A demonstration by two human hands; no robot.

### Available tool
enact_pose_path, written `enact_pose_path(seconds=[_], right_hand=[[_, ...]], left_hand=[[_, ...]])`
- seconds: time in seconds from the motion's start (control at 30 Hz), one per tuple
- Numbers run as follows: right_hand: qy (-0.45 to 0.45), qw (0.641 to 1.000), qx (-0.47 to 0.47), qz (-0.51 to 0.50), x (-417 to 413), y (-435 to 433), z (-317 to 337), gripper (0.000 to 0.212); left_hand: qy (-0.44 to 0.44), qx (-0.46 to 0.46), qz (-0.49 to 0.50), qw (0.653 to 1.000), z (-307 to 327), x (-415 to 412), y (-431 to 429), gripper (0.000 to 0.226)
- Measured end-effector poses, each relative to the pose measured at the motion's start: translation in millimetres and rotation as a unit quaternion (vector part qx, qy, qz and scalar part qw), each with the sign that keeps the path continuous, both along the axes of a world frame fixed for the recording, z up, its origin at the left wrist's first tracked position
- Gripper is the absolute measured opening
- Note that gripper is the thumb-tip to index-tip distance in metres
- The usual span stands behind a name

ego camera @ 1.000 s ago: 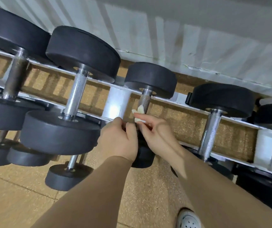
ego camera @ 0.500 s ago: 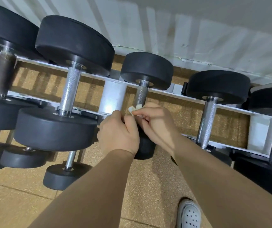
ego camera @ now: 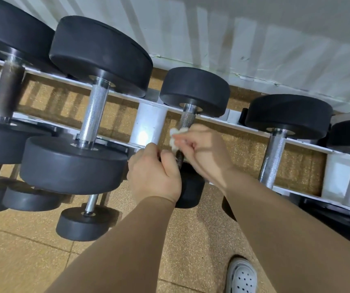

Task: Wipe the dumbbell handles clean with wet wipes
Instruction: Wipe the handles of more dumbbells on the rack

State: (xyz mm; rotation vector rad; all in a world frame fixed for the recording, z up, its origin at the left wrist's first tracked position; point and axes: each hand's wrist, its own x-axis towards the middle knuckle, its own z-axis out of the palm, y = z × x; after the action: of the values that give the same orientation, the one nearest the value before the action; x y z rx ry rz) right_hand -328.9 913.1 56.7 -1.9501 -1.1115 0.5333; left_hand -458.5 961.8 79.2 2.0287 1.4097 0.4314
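The right hand (ego camera: 203, 153) pinches a crumpled white wet wipe (ego camera: 175, 138) against the knurled handle (ego camera: 187, 120) of a small black dumbbell (ego camera: 195, 89) lying on a white rack (ego camera: 148, 125). Just left of it, the left hand (ego camera: 154, 174) curls round the handle's lower end.

handle (ego camera: 187, 119) midsection hidden, shoe (ego camera: 241, 275) cut off

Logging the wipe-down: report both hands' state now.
Left hand: grips the small dumbbell near its lower end.
Right hand: holds the wet wipe on its handle.
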Motion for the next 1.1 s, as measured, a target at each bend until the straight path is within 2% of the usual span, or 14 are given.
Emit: enact_pose_path(seconds=[0.13,0.27,0.33,0.37,0.43,0.53,0.73,0.77,0.83,0.9,1.0,1.1], right_hand=[[-0.026,0.989,0.018,-0.141,10,12,1,0.016],[0.057,0.997,-0.009,-0.058,-17,-7,-2,0.010],[0.050,0.999,-0.002,-0.015,-12,-7,-3,0.006],[0.017,1.000,-0.012,-0.004,-6,-2,-2,0.005],[-0.034,0.999,-0.017,-0.039,7,10,0,0.007],[-0.029,0.991,0.003,-0.129,11,22,1,0.006],[0.085,0.989,-0.122,-0.023,-11,-7,2,0.012],[0.079,0.989,-0.126,-0.015,-10,-7,5,0.012],[-0.004,0.988,-0.153,-0.003,-6,1,12,0.007],[-0.063,0.983,-0.168,-0.033,2,14,19,0.012],[-0.062,0.983,-0.134,-0.104,12,23,26,0.020],[-0.033,0.987,-0.142,-0.063,2,7,23,0.017]], left_hand=[[-0.008,-0.006,-0.006,1.000,1,0,1,0.031],[-0.006,-0.005,-0.007,1.000,2,1,2,0.039],[-0.007,-0.006,-0.005,1.000,1,0,2,0.040],[-0.005,-0.008,-0.007,1.000,1,0,3,0.038],[-0.007,-0.014,-0.011,1.000,2,-1,2,0.033],[-0.013,-0.020,-0.005,1.000,6,2,1,0.029],[0.026,-0.024,0.004,0.999,7,2,-2,0.042],[0.026,-0.029,0.016,0.999,7,2,-4,0.043],[0.013,-0.045,0.024,0.999,9,3,-6,0.036],[-0.034,-0.048,0.005,0.998,9,-4,-7,0.030],[-0.110,-0.015,-0.001,0.994,3,-23,-13,0.040],[-0.067,-0.073,0.019,0.995,0,-40,-24,0.072]])
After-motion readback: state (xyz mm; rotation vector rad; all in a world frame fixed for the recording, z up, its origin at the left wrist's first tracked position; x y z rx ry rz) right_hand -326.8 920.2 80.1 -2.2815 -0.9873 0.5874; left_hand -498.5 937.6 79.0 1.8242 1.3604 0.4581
